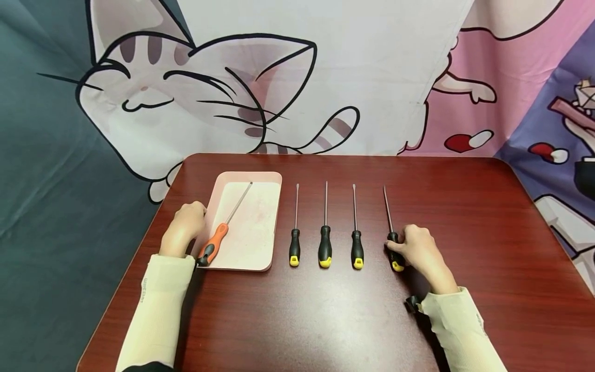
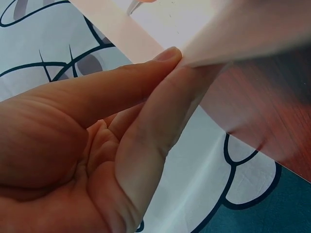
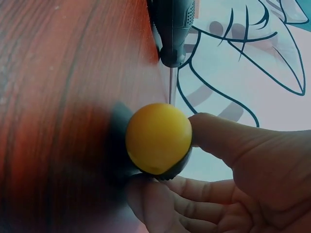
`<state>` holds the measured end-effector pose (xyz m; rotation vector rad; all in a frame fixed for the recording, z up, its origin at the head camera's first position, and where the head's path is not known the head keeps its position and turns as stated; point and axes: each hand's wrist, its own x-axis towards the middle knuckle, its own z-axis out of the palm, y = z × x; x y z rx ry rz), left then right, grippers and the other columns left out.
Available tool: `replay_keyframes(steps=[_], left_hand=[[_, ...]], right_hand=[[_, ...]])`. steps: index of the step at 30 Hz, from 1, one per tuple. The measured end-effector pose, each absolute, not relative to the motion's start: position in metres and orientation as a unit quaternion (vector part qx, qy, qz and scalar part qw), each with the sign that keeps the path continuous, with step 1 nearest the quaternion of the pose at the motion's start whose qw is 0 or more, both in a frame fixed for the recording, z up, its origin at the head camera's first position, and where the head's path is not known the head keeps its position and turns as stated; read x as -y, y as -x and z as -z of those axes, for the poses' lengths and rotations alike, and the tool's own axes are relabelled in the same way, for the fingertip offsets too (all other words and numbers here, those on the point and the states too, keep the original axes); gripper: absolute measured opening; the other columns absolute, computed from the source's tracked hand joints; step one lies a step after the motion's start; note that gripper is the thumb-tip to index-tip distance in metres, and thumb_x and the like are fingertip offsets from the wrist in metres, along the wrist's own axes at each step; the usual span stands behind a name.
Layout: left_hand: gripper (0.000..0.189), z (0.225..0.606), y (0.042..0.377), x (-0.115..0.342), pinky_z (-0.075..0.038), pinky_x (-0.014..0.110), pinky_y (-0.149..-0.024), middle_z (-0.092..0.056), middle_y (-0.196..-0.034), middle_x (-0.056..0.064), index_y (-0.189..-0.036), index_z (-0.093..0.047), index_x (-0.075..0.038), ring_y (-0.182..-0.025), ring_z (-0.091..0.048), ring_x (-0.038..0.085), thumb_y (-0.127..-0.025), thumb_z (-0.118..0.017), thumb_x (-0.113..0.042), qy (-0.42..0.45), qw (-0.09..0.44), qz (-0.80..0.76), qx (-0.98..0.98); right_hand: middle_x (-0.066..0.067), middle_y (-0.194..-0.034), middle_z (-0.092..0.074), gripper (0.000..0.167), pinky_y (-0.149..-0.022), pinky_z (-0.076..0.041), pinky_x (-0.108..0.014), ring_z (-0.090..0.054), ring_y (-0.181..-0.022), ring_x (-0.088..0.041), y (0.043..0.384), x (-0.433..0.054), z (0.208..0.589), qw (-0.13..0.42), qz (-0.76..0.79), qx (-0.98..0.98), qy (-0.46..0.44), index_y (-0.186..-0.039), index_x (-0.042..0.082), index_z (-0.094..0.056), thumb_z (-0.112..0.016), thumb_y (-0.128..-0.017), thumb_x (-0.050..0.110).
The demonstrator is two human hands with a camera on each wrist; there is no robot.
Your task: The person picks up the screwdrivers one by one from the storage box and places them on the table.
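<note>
My left hand [image 1: 183, 227] is at the left side of a pale pink tray [image 1: 274, 206]. In the left wrist view its thumb and forefinger pinch the tray's rim [image 2: 204, 56]. Inside the tray an orange-handled screwdriver [image 1: 216, 243] lies slantwise, tip toward the far edge. Over on the right, my right hand [image 1: 418, 250] holds the black handle of a screwdriver [image 1: 393, 237] between thumb and fingers. Its rounded yellow butt [image 3: 159, 138] faces the camera in the right wrist view. The shaft points away from me, leaning slightly left.
Three more black-handled screwdrivers [image 1: 295, 243] [image 1: 325, 243] [image 1: 357, 245] lie in a row between the tray and my right hand, tips away from me. The reddish-brown table [image 1: 325, 310] backs onto a cloth printed with cartoon cats [image 1: 372, 77].
</note>
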<state>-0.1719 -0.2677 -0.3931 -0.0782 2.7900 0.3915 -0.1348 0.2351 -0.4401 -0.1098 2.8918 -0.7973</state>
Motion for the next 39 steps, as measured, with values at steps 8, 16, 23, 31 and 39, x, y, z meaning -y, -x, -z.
replay_keyframes(steps=[8,16,23,31,39], left_hand=[[0.03,0.391,0.172,0.269,-0.047,0.044,-0.065,-0.065,-0.085,0.024,-0.093,-0.069,0.007,-0.077,-0.06,0.035,-0.095,-0.039,0.01,0.013,0.152,-0.139,-0.978],[0.03,0.393,0.172,0.27,-0.048,0.047,-0.068,-0.066,-0.091,0.027,-0.098,-0.069,0.009,-0.082,-0.061,0.037,-0.095,-0.04,0.01,0.012,0.15,-0.133,-0.98],[0.03,0.393,0.171,0.27,-0.048,0.044,-0.066,-0.066,-0.094,0.028,-0.103,-0.069,0.01,-0.08,-0.06,0.036,-0.095,-0.04,0.01,0.015,0.157,-0.136,-0.978],[0.031,0.393,0.171,0.271,-0.047,0.041,-0.063,-0.066,-0.087,0.024,-0.098,-0.07,0.007,-0.075,-0.059,0.033,-0.094,-0.04,0.01,0.024,0.149,-0.141,-0.978],[0.03,0.395,0.173,0.271,-0.046,0.04,-0.061,-0.066,-0.089,0.025,-0.101,-0.07,0.009,-0.075,-0.058,0.033,-0.094,-0.041,0.009,0.014,0.153,-0.141,-0.978]], right_hand=[[0.002,-0.045,-0.047,0.046,-0.051,-0.041,-0.035,-0.051,-0.046,-0.019,0.135,-0.234,0.44,0.068,0.264,-0.962,0.031,-0.055,0.009,-0.052,-0.076,-0.087,0.032],[0.0,-0.047,-0.047,0.05,-0.051,-0.041,-0.035,-0.05,-0.048,-0.02,0.134,-0.231,0.439,0.064,0.261,-0.963,0.023,-0.055,0.009,-0.048,-0.074,-0.088,0.036],[0.0,-0.048,-0.045,0.051,-0.049,-0.039,-0.034,-0.048,-0.049,-0.02,0.136,-0.23,0.437,0.056,0.259,-0.964,0.027,-0.053,0.009,-0.048,-0.074,-0.089,0.034],[-0.004,-0.053,-0.051,0.046,-0.05,-0.041,-0.039,-0.05,-0.052,-0.024,0.138,-0.23,0.432,0.04,0.253,-0.966,0.022,-0.056,0.007,-0.052,-0.074,-0.089,0.031],[-0.007,-0.057,-0.053,0.044,-0.052,-0.042,-0.043,-0.052,-0.055,-0.027,0.138,-0.225,0.425,0.027,0.242,-0.97,0.015,-0.06,0.006,-0.053,-0.071,-0.09,0.031]])
